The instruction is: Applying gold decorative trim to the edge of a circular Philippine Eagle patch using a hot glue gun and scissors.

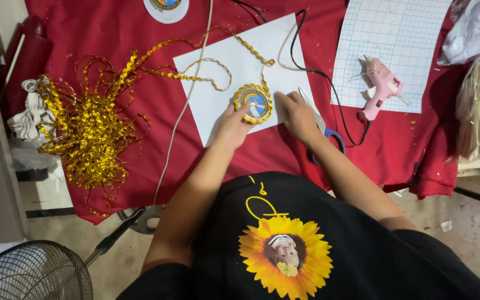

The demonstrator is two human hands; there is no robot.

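Gold-trimmed round badge (253,102) lies flat, cord trailing up-left; left hand (232,125) fingers press it, right hand (298,116) fingers lie spread beside.

– What sort of place are you working in?

– You're in a small craft workshop, likely a home one. Your table (112,22) wears a red cloth, with a heap of gold trim (87,130), a pink glue gun (380,88), a gridded mat (395,33) and scissors (329,133) spread over it.

– And around you?

– A rough floor (473,233) and a standing fan (31,275).
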